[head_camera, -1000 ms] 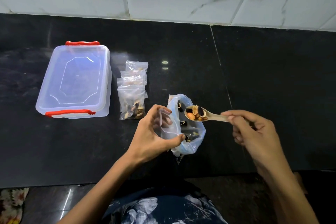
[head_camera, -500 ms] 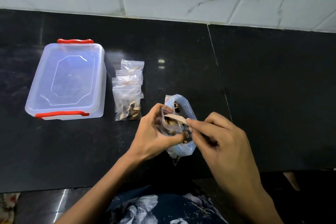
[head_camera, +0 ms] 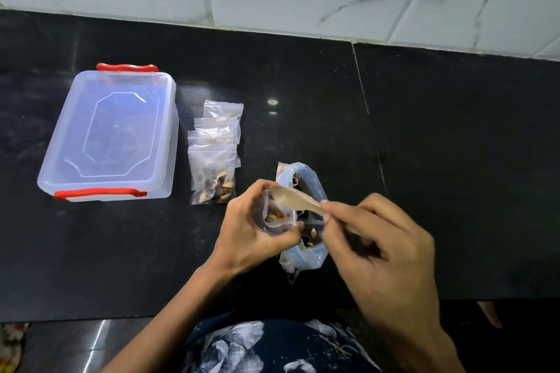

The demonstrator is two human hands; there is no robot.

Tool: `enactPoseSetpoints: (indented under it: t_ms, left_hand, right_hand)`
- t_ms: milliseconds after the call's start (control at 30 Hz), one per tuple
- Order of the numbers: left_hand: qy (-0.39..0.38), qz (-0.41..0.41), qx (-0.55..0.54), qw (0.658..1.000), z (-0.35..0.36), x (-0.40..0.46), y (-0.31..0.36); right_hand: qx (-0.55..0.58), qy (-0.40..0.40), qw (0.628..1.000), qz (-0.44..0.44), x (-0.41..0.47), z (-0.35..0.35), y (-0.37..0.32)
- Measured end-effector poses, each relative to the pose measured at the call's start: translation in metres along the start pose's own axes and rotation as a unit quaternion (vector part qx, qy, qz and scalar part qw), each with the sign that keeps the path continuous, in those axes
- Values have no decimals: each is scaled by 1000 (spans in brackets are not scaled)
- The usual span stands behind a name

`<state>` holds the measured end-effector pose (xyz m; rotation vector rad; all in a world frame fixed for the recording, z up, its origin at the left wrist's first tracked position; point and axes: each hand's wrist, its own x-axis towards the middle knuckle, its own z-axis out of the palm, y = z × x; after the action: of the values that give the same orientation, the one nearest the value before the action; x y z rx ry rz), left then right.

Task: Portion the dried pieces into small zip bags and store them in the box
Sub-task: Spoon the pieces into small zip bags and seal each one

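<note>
While your left hand [head_camera: 257,230] pinches a small clear zip bag [head_camera: 277,215] open, your right hand [head_camera: 378,248] grips a pale wooden spoon [head_camera: 295,198], its bowl tipped over the bag's mouth. Brown dried pieces [head_camera: 275,216] sit inside that bag. Just right of it stands a bigger blue-tinted plastic bag [head_camera: 309,254] with more pieces. Filled little zip bags [head_camera: 213,160] lie stacked to the left, beside the closed clear plastic box with red clips [head_camera: 112,133], on the black counter [head_camera: 454,160].

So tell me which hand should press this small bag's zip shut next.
Probably the right hand, after dropping the wooden spoon: the left hand holds the small zip bag open, so letting go might spill it.
</note>
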<state>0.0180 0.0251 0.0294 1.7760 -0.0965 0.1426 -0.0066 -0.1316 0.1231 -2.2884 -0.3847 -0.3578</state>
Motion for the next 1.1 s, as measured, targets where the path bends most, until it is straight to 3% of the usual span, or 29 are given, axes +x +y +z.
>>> enactPoseSetpoints:
  t_ms: [200, 300, 500, 667, 800, 933, 1100]
  left_hand:
    - [114, 86, 34, 989, -10, -13, -6]
    - [173, 75, 13, 982, -10, -17, -9]
    - [209, 84, 29, 974, -6, -23, -11]
    - [198, -35, 5, 980, 2, -30, -12]
    - [116, -158, -50, 979, 12, -39, -19]
    - [77, -201, -104, 971, 17, -44, -20]
    - [102, -250, -158, 950, 22, -45, -21]
  right_hand:
    - [32, 94, 994, 49, 0, -21, 22]
    - [10, 53, 992, 111, -8, -23, 37]
    - [-55, -79, 979, 179, -22, -11, 55]
    - [-143, -122, 973, 133, -25, 8, 56]
    - [-162, -152, 970, 99, -22, 13, 51]
    - [-171, -169, 963, 122, -20, 15, 55]
    - [-131, -190, 962, 146, -16, 12, 57]
